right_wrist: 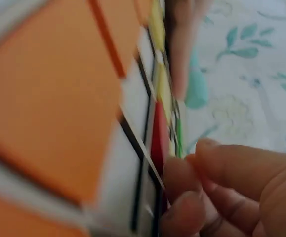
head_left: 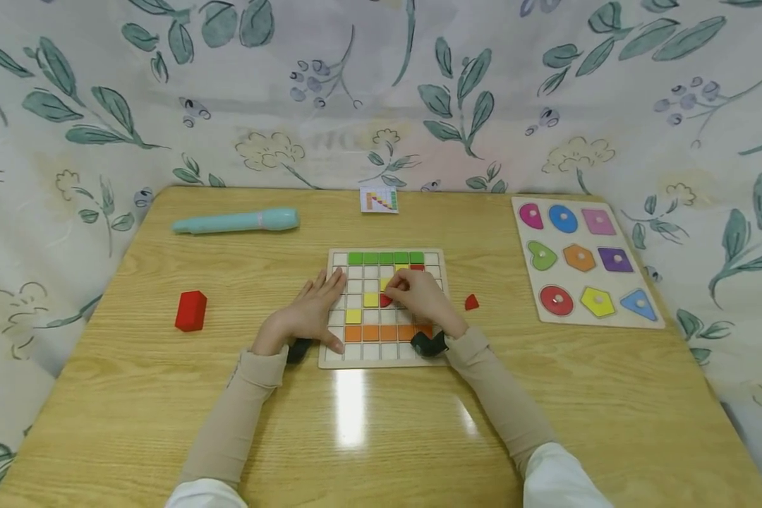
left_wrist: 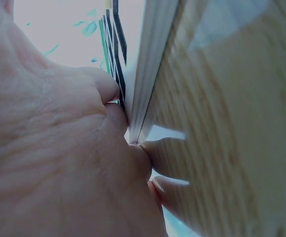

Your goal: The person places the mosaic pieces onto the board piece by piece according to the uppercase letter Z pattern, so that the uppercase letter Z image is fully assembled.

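Observation:
A square grid board (head_left: pixel 324 360) lies on the table with coloured tiles in its cells. My left hand (head_left: pixel 307 310) rests spread on its left side, fingers straight and thumb near the lower left corner; some fingers reach past the board's edge in the left wrist view. My right hand (head_left: pixel 422 296) bends over the board's middle right, thumb and forefinger pinching a small red piece (right_wrist: pixel 191 161) mostly hidden by the fingertips. A red tile (head_left: pixel 385 300) with a rounded side sits by these fingers. Green tiles (head_left: pixel 382 258) line the top, orange tiles (head_left: pixel 371 333) a lower row, and yellow tiles (head_left: pixel 353 317) climb diagonally.
A loose red piece (head_left: pixel 471 302) lies right of the board. Further right is a shape puzzle board (head_left: pixel 527 282). A red block (head_left: pixel 191 311) and a turquoise pen-like stick (head_left: pixel 235 221) lie to the left. A small pattern card (head_left: pixel 379 200) is at the back edge.

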Demonstrator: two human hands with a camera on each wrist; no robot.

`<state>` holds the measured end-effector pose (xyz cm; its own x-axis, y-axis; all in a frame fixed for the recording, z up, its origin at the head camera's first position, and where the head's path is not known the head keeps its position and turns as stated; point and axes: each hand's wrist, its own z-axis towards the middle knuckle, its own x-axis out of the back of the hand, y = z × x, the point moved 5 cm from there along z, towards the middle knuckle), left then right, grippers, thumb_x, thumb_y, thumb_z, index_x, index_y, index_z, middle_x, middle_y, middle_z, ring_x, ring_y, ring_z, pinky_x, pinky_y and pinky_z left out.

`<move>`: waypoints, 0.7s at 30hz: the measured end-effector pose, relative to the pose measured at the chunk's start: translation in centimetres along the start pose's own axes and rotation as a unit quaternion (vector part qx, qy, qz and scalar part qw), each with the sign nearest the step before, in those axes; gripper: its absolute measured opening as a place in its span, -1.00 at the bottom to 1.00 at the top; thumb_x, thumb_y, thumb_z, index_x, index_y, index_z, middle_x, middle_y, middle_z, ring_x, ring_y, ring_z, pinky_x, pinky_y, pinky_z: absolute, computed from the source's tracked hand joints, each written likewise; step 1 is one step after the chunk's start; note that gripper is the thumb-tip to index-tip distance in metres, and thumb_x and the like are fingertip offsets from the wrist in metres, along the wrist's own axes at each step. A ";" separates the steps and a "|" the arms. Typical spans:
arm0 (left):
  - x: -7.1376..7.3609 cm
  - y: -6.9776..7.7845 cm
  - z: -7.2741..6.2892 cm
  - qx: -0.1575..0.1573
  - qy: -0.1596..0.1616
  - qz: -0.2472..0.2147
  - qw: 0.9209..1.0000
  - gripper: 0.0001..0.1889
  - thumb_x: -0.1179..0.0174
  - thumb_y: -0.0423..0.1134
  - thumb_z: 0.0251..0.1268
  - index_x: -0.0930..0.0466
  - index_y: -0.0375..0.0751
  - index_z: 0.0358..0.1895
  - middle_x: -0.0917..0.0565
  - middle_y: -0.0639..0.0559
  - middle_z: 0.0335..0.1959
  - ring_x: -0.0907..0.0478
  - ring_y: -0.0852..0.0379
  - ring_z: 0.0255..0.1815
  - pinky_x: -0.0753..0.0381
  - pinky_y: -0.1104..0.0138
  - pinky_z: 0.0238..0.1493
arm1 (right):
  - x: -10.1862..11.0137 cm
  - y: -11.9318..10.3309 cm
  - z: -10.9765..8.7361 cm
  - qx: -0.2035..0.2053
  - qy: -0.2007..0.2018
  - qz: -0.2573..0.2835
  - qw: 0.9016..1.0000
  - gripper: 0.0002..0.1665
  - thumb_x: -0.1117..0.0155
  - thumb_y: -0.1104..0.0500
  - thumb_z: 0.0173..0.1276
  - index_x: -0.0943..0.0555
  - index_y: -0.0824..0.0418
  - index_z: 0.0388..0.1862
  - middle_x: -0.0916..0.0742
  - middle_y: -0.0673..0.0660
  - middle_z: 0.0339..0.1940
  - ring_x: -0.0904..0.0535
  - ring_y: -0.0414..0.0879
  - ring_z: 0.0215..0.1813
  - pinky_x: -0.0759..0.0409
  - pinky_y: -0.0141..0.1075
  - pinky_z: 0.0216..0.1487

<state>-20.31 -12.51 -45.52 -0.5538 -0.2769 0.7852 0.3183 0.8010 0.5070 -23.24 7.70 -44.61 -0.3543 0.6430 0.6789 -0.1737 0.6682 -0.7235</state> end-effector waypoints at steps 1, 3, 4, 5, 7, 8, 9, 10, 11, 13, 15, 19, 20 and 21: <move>0.0 0.0 0.0 0.000 -0.001 -0.001 1.000 0.44 -0.56 0.07 -0.28 0.38 -0.27 0.55 0.42 -0.16 0.59 0.57 -0.23 0.57 0.48 -0.15 0.53 | 0.4 0.3 0.0 0.001 -0.003 0.010 1.000 -0.81 -0.21 0.09 0.40 -0.66 0.19 -0.21 -0.72 0.08 -0.37 -0.51 -0.16 -0.38 -0.43 -0.42 -0.35; -0.1 0.0 0.0 0.002 -0.004 0.001 1.000 0.44 -0.55 0.08 -0.28 0.39 -0.26 0.55 0.42 -0.15 0.59 0.57 -0.23 0.57 0.48 -0.14 0.54 | 1.5 0.9 -0.3 -0.005 -0.011 0.036 0.999 -0.77 -0.17 0.09 0.43 -0.66 0.21 -0.13 -0.71 0.11 -0.30 -0.50 -0.15 -0.34 -0.43 -0.41 -0.32; -0.1 0.0 0.0 0.002 -0.005 0.001 1.000 0.44 -0.55 0.08 -0.28 0.39 -0.27 0.55 0.42 -0.16 0.59 0.57 -0.24 0.57 0.48 -0.15 0.53 | 2.0 1.4 -0.3 -0.005 -0.012 0.050 0.999 -0.74 -0.15 0.10 0.44 -0.65 0.24 -0.09 -0.71 0.15 -0.29 -0.50 -0.13 -0.34 -0.44 -0.40 -0.33; -0.1 0.1 -0.1 0.001 -0.005 0.001 1.000 0.44 -0.55 0.08 -0.28 0.39 -0.28 0.55 0.42 -0.16 0.59 0.57 -0.24 0.57 0.48 -0.16 0.53 | 2.7 1.9 -0.5 -0.009 -0.010 0.061 0.998 -0.72 -0.14 0.10 0.45 -0.64 0.25 -0.06 -0.69 0.15 -0.29 -0.49 -0.12 -0.32 -0.44 -0.40 -0.32; -0.1 0.2 -0.2 -0.001 -0.004 0.000 1.000 0.44 -0.55 0.08 -0.27 0.38 -0.29 0.55 0.42 -0.18 0.59 0.57 -0.26 0.57 0.47 -0.17 0.53 | 4.1 3.1 -0.9 -0.020 -0.004 0.075 0.997 -0.69 -0.13 0.08 0.46 -0.62 0.25 0.00 -0.68 0.16 -0.26 -0.49 -0.10 -0.30 -0.45 -0.39 -0.32; -0.1 0.3 -0.2 -0.003 -0.003 -0.002 1.000 0.44 -0.56 0.08 -0.27 0.38 -0.30 0.54 0.41 -0.19 0.59 0.57 -0.27 0.57 0.47 -0.17 0.53 | 4.9 3.7 -1.2 -0.022 0.000 0.083 0.996 -0.68 -0.12 0.09 0.46 -0.61 0.25 0.03 -0.67 0.17 -0.23 -0.49 -0.08 -0.28 -0.46 -0.38 -0.30; -0.1 0.3 -0.3 -0.004 -0.003 -0.005 1.000 0.44 -0.56 0.07 -0.27 0.38 -0.31 0.54 0.41 -0.19 0.59 0.57 -0.27 0.57 0.47 -0.17 0.53 | 5.7 4.3 -1.5 -0.018 0.004 0.088 0.996 -0.67 -0.12 0.09 0.46 -0.60 0.26 0.05 -0.67 0.19 -0.22 -0.49 -0.07 -0.27 -0.47 -0.38 -0.31; 0.0 0.4 -0.3 -0.006 -0.001 -0.008 1.000 0.44 -0.56 0.06 -0.27 0.38 -0.32 0.54 0.41 -0.20 0.59 0.57 -0.28 0.57 0.47 -0.18 0.52 | 6.4 5.1 -1.9 -0.014 0.006 0.095 0.995 -0.66 -0.13 0.10 0.46 -0.60 0.27 0.07 -0.66 0.20 -0.23 -0.49 -0.07 -0.27 -0.47 -0.38 -0.31; 0.0 0.4 -0.3 -0.007 0.001 -0.011 1.000 0.44 -0.56 0.05 -0.27 0.38 -0.32 0.54 0.41 -0.20 0.59 0.57 -0.27 0.57 0.47 -0.18 0.52 | 7.2 5.8 -2.4 -0.011 0.008 0.095 0.995 -0.66 -0.15 0.10 0.45 -0.59 0.25 0.09 -0.65 0.19 -0.22 -0.49 -0.09 -0.27 -0.47 -0.39 -0.32; 0.0 0.4 -0.2 -0.009 0.005 -0.014 1.000 0.44 -0.57 0.04 -0.28 0.38 -0.32 0.54 0.41 -0.20 0.59 0.56 -0.27 0.57 0.48 -0.17 0.53 | 8.4 7.2 -3.3 0.009 0.003 0.099 0.995 -0.64 -0.18 0.16 0.42 -0.58 0.29 0.12 -0.66 0.23 -0.22 -0.49 -0.12 -0.30 -0.48 -0.41 -0.34; -0.1 0.4 -0.1 -0.009 0.004 -0.016 1.000 0.44 -0.57 0.03 -0.28 0.38 -0.32 0.54 0.41 -0.19 0.59 0.57 -0.26 0.57 0.48 -0.17 0.53 | 9.2 8.8 -4.3 0.015 -0.011 0.096 0.995 -0.62 -0.23 0.22 0.37 -0.58 0.32 0.14 -0.63 0.22 -0.30 -0.47 -0.17 -0.36 -0.45 -0.44 -0.40; -0.1 0.4 0.1 -0.012 0.002 -0.011 1.000 0.44 -0.57 0.04 -0.28 0.38 -0.34 0.54 0.41 -0.22 0.59 0.55 -0.30 0.56 0.47 -0.19 0.52 | 9.8 11.1 -5.7 -0.004 -0.038 0.070 0.997 -0.56 -0.34 0.30 0.25 -0.60 0.33 0.13 -0.57 0.10 -0.42 -0.39 -0.19 -0.43 -0.38 -0.45 -0.44; -0.1 0.4 0.1 -0.012 0.003 -0.009 1.000 0.44 -0.57 0.04 -0.28 0.38 -0.34 0.54 0.41 -0.22 0.58 0.55 -0.31 0.56 0.47 -0.20 0.52 | 9.8 11.3 -5.8 -0.005 -0.041 0.056 0.998 -0.56 -0.37 0.29 0.23 -0.62 0.31 0.12 -0.56 0.07 -0.44 -0.38 -0.20 -0.43 -0.37 -0.45 -0.43; 0.0 0.4 0.1 -0.013 0.005 -0.006 1.000 0.44 -0.56 0.04 -0.28 0.38 -0.34 0.54 0.41 -0.23 0.58 0.55 -0.31 0.56 0.46 -0.20 0.51 | 9.8 11.4 -5.9 -0.008 -0.041 0.043 0.998 -0.56 -0.39 0.27 0.21 -0.63 0.28 0.10 -0.55 0.04 -0.46 -0.37 -0.20 -0.43 -0.36 -0.45 -0.42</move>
<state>-20.27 -12.08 -45.37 -0.5497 -0.2917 0.7828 0.3317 0.7838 0.5250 -23.28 23.83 -45.47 -0.4418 0.6651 0.6020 -0.1249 0.6189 -0.7755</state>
